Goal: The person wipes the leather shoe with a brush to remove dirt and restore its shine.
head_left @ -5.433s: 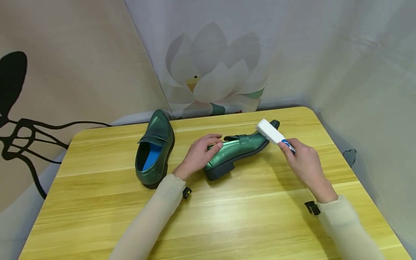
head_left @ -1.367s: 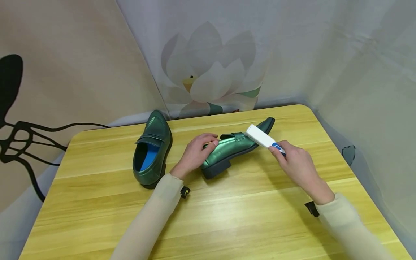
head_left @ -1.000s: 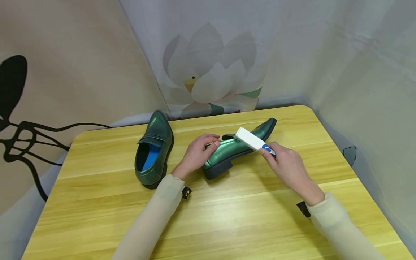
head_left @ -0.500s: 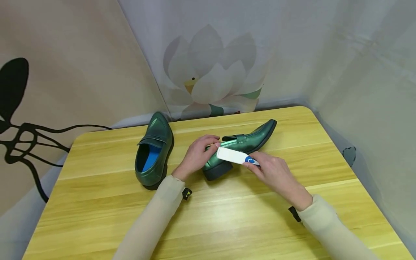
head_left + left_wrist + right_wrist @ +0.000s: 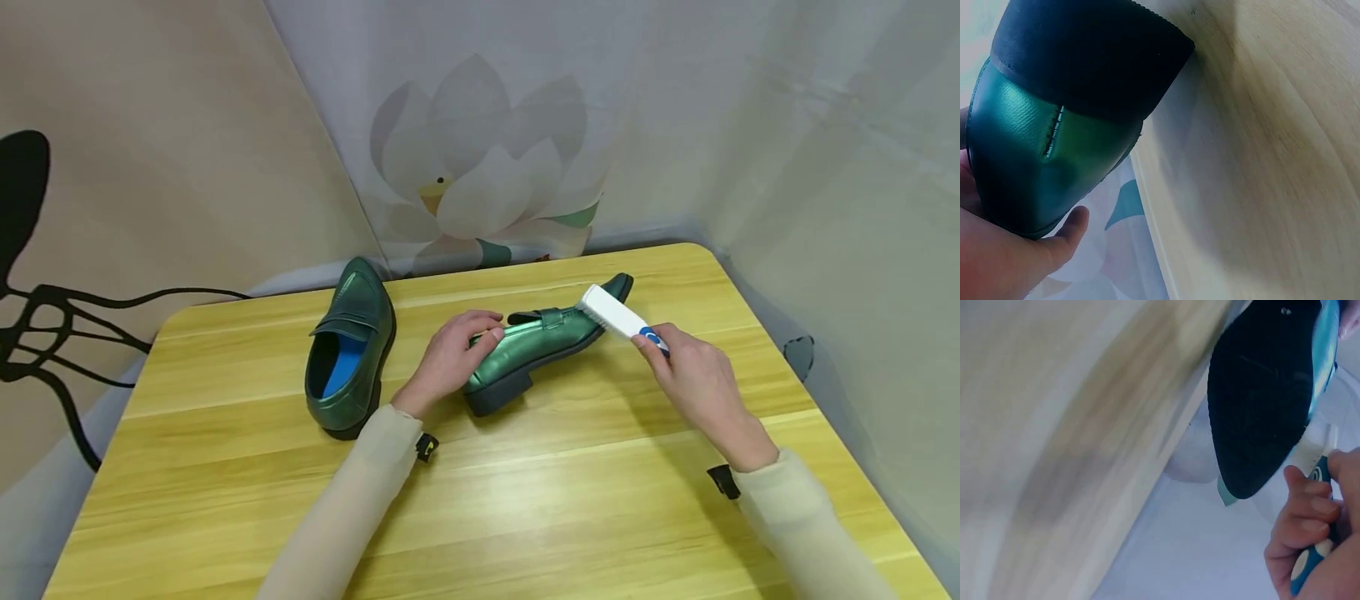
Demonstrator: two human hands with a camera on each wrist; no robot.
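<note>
A shiny green loafer (image 5: 528,343) is tilted on its side edge, its toe pointing to the back right. My left hand (image 5: 455,354) grips its heel opening, thumb outside; the left wrist view shows the black heel block (image 5: 1085,56) facing the camera. In my right hand (image 5: 701,375) is a white-headed brush (image 5: 611,310) with a blue-and-white handle, its bristles down at the shoe's front upper. From the right wrist, the dark sole (image 5: 1263,394) shows, and the fingers (image 5: 1307,522) curl round the brush handle.
The matching green loafer (image 5: 352,312) with a blue insole stands upright on the left. Both lie on a wood-grain table (image 5: 525,517) whose far edge meets a pale curtain (image 5: 645,125) with a flower print. A black metal chair-like frame (image 5: 52,325) is at far left.
The brush swept from the toe side along the shoe to its heel side half a second ago, and is now back near the toe. The left hand keeps its grip on the heel.
</note>
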